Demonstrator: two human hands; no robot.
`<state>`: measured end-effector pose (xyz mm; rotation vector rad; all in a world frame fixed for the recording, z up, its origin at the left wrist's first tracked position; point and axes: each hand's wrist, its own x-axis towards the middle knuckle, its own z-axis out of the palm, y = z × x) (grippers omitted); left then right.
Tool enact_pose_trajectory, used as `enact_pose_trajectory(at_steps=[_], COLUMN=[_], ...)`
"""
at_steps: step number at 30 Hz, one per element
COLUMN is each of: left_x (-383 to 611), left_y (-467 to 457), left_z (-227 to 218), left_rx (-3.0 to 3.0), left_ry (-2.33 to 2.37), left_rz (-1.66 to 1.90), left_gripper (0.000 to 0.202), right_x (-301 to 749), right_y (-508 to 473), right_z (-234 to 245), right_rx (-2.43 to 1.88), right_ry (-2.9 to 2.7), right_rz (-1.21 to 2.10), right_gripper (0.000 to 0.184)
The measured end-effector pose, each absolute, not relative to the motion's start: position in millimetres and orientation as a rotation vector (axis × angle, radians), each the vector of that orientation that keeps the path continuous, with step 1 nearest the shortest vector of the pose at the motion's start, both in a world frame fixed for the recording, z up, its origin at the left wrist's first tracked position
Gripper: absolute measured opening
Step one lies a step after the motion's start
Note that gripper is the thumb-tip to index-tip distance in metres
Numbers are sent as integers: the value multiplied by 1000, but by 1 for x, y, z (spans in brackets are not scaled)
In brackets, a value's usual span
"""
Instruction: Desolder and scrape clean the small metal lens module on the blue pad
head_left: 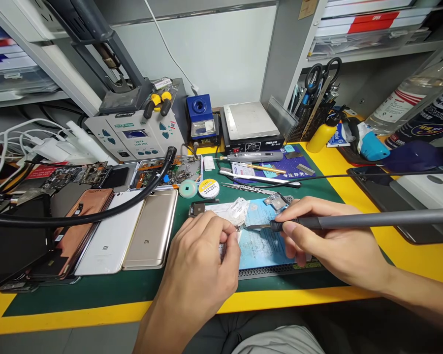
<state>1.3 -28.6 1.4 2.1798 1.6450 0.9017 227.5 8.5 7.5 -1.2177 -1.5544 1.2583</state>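
Observation:
My right hand (332, 241) grips a soldering iron (372, 219) like a pen, its tip pointing left over a stained blue sheet (262, 248). Close to that tip, my left hand (203, 260) is closed in a pinch, thumb against forefinger. A tiny metallic piece (240, 226) shows at those fingertips, too small to name, and the fingers hide the rest. Beyond the iron's tip lies a clear plastic bag (238, 210) with a white label. A small circuit board piece (276, 201) sits at the sheet's far right corner.
Several phones, one a gold phone (151, 228), line the left side. A thick black hose (125, 202) arches over them. Behind are tweezers (249, 188), a toothbrush (260, 178), a tray of circuit boards (170, 169), a hot-air station (138, 132) and a yellow bottle (323, 132).

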Motion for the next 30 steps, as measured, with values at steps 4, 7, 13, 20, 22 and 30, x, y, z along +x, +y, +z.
enact_pose_trajectory(at_steps=[4,7,13,20,22,30], left_x=[2,1,1,1,0,2], left_y=[-28,-28,-30,-29,-28,-27], left_z=[1,1,1,3,3,2], left_rx=[2185,2189,2178,2183,2179,2188], left_ry=[1649,1648,1658,1646,1652,1650], left_rz=[911,908,913,914,913,917], left_gripper=[18,18,18,17,18,17], right_x=[228,228,229,229,229,228], right_y=[7,6,7,9,8,9], right_z=[8,7,4,4,4,5], right_rx=[-1209,-1204,-1178,-1172,-1172,-1195], right_ry=[-1543,-1539,-1536,-1543,-1540,-1541], right_rz=[1263,1268,1256,1260,1264,1246], right_gripper=[9,10,9,9,9,8])
